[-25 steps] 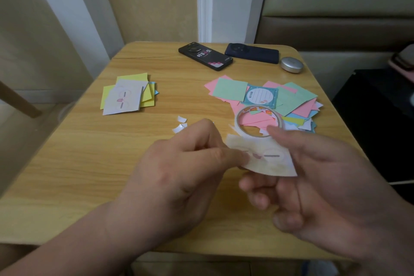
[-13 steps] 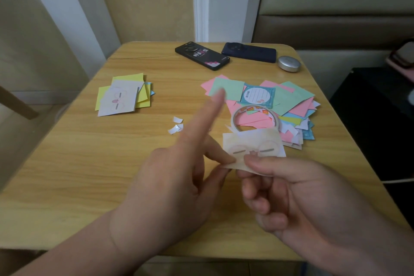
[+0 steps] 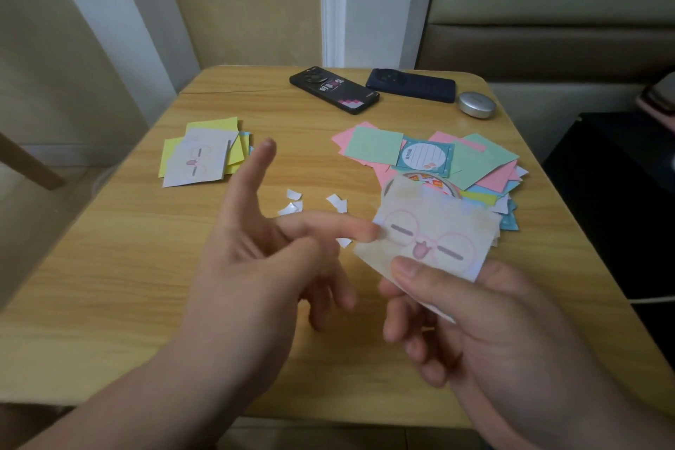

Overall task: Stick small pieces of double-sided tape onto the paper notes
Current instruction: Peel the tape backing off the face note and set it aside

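Nearest the viewer, the right hand (image 3: 493,332) is gripping a paper note (image 3: 431,234) printed with a cartoon face in pink glasses. Its thumb (image 3: 409,268) is pressing on the note's near edge, and its curled fingers are supporting it from below. The note is being held above the wooden table (image 3: 128,267), with its long axis running left to right, tilted down to the right.

To the left of the note, the left hand (image 3: 255,267) is spreading loosely and grasping nothing. One straight fingertip (image 3: 361,230) is touching the note's left short edge, so this hand is probably the nearer one for pressing tape there. Whether tape is lying under that fingertip cannot be told.

Just beyond the note's left edge, white backing scraps (image 3: 294,201) are lying on the table. Directly behind the note, a tape roll (image 3: 453,189) is peeking out, resting on a loose pile of coloured notes (image 3: 485,161). Far left of the note, a smaller stack (image 3: 199,161) is sitting well apart. Farthest away, two phones (image 3: 334,89) and a silver case (image 3: 476,104) are lying.
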Demonstrator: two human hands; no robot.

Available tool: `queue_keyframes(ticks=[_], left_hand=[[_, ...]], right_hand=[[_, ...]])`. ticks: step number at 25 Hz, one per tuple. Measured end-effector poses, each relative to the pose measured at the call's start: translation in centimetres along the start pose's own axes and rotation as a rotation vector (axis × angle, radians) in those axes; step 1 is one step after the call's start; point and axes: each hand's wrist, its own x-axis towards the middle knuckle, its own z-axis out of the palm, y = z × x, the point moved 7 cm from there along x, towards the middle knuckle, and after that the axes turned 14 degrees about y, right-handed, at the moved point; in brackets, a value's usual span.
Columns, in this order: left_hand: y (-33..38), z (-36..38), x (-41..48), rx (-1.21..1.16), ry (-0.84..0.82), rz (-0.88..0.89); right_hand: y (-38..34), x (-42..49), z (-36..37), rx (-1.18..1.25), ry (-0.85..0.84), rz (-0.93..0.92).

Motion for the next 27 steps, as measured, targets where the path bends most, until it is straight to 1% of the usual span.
queue_keyframes(ticks=[3, 4, 6, 8, 10, 12, 14, 17, 18, 21, 22, 24, 27], left_hand=[[-0.6, -1.1, 1.4, -0.098, 0.112, -0.189], [-0.5, -1.8, 2.2, -0.087, 0.145, -0.205], [0.1, -3.2, 3.7, -0.007, 0.188, -0.15], [0.4, -3.7, 4.3, 0.097, 0.147, -0.092], [0.6, -3.7, 4.0, 0.208, 0.104, -0.046], [0.7, -3.5, 3.6, 0.255, 0.105, -0.047], [0.7, -3.1, 3.5, 0.271, 0.079, -0.058], [-0.5, -2.3, 2.9, 0.423, 0.005, -0.069], [-1.0, -2.1, 2.6, 0.411, -0.013, -0.104], [-2.0, -1.2, 1.8, 0.262, -0.081, -0.261], [-2.2, -1.0, 1.7, 0.234, -0.11, -0.279], [-2.1, -0.9, 1.7, 0.253, -0.127, -0.245], [-2.1, -1.5, 2.2, 0.317, -0.049, -0.195]], right_hand=[[0.7, -0.1, 0.4, -0.067, -0.044, -0.023], [0.9, -0.2, 0.6, -0.096, -0.071, -0.026], [0.9, -0.2, 0.7, -0.131, -0.103, -0.035], [0.2, -0.1, 0.4, -0.149, -0.116, -0.059], [-0.6, 0.2, 0.2, -0.229, -0.139, -0.105], [-1.1, 0.6, -0.2, -0.31, -0.122, -0.149], [-1.3, 1.1, -0.6, -0.319, -0.085, -0.163], [-1.2, 1.6, -0.6, -0.307, -0.08, -0.136], [-1.1, 1.7, -0.6, -0.308, -0.085, -0.119], [-0.7, 2.0, -0.6, -0.331, -0.115, -0.081], [-0.6, 2.1, -0.6, -0.344, -0.118, -0.074], [-0.4, 2.2, -0.7, -0.366, -0.123, -0.061], [-0.3, 2.2, -0.7, -0.387, -0.138, -0.052]])
